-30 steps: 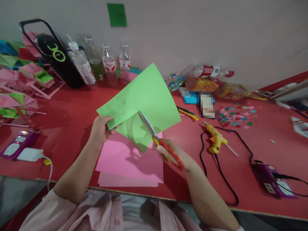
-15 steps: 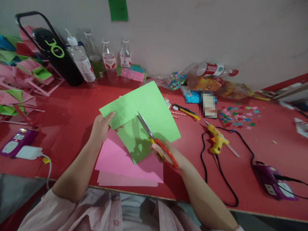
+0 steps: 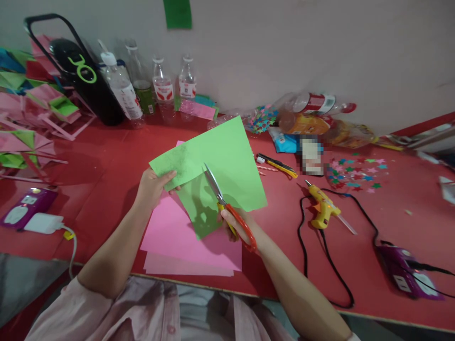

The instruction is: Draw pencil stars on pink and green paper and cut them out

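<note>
A green sheet of paper [image 3: 231,151], cut partway across from its left side, is held above the table. My left hand [image 3: 155,185] pinches its left end, thumb on top and fingertips beneath. In my right hand [image 3: 232,225] are scissors with red and yellow handles [image 3: 241,225], their blades at the cut in the sheet. The lower flap hangs below the blades, with a shadow on it. Pink sheets [image 3: 188,251] lie stacked on the table underneath.
A yellow glue gun [image 3: 324,208] with a black cord lies right, near star confetti [image 3: 355,173] and a cutter knife [image 3: 277,166]. Bottles [image 3: 163,92] and a black flask [image 3: 90,80] stand at the back left. Purple power strips [image 3: 30,206] sit at both sides.
The scissors and my right hand have moved slightly left. The green sheet has shifted and bends a little more, with its top corner further right. My left thumb reaches further over the paper.
</note>
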`<state>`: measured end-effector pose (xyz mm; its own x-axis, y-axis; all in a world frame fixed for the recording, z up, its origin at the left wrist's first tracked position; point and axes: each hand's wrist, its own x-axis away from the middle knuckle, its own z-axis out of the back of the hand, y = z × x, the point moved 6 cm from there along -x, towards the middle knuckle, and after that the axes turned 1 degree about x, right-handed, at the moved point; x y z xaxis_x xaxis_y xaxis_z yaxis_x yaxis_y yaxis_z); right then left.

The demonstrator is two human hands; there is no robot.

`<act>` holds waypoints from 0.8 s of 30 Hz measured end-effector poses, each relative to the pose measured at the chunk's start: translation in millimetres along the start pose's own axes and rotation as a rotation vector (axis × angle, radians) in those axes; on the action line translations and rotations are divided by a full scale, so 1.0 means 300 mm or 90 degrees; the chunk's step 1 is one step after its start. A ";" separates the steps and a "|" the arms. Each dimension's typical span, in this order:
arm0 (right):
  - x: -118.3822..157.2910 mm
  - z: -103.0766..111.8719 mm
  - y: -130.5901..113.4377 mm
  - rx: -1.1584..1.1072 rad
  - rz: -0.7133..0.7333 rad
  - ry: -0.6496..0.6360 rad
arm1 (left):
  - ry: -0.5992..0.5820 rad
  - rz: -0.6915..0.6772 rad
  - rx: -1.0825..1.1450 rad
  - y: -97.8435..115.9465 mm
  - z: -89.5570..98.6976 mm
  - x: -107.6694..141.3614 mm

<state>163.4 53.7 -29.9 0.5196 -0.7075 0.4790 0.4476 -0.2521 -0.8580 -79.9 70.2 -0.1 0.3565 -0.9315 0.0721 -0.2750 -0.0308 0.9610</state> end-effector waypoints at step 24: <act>0.027 0.004 -0.016 -0.017 -0.031 0.039 | -0.025 0.052 -0.040 -0.015 0.016 -0.004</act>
<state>166.2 50.0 -21.7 0.4520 -0.7331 0.5082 0.4503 -0.3042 -0.8394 -83.3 69.7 -5.7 0.2994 -0.9436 0.1413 -0.2449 0.0672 0.9672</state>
